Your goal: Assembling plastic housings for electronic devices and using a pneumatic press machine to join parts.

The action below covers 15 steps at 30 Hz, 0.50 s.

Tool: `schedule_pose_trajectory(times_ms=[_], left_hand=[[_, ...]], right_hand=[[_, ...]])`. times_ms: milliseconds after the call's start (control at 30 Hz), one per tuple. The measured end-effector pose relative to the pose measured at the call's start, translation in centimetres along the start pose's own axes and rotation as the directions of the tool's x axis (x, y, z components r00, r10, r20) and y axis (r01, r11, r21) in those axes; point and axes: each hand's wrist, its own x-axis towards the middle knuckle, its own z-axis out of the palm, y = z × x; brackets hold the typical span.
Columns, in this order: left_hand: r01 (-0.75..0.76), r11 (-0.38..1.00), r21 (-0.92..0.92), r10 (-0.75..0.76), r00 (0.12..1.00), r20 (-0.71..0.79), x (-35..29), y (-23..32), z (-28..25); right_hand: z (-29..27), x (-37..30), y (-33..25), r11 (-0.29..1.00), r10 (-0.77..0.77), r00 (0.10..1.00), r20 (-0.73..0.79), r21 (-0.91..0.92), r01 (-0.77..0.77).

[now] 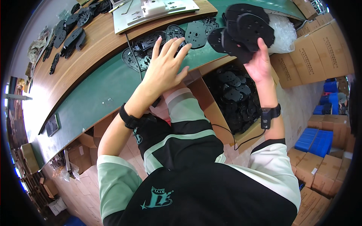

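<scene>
My left hand (166, 67) hovers over the near edge of the green work surface (90, 88), its fingers spread and nothing in them. Just beyond its fingertips lie several flat, rounded black plastic parts (197, 34) with holes and ribs. At the upper right my right hand (259, 66) grips a bunch of overlapping black plastic parts (249, 28) with rounded ends and small holes. The thumb shows at the edge of the bunch; the other fingers are hidden behind it. Below this hand stands an open cardboard box with similar black parts (235, 90) piled inside.
A white fixture plate (154, 13) sits on the raised wooden shelf (96, 49), with more black parts (73, 35) to its left. A phone (52, 125) lies at the left. Clear plastic wrap (282, 34) and cartons (316, 52) stand right. A thin cable (249, 140) hangs from my right wrist.
</scene>
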Motion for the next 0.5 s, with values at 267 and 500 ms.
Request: schedule_pose_trajectory(times_ms=[267,500], left_hand=[[-0.038,0.999,0.005,0.038,0.999,-0.002,-0.4,1.0,-1.3],[-0.005,0.999,-0.049,0.006,1.0,0.021,-2.9,1.1,-4.9]], right_hand=[[-5.5,-11.4,-2.4,0.993,-0.05,0.964,-0.26,0.09,0.076],[-13.4,-20.0,1.1,0.967,-0.179,0.764,-0.62,-0.253,0.021]])
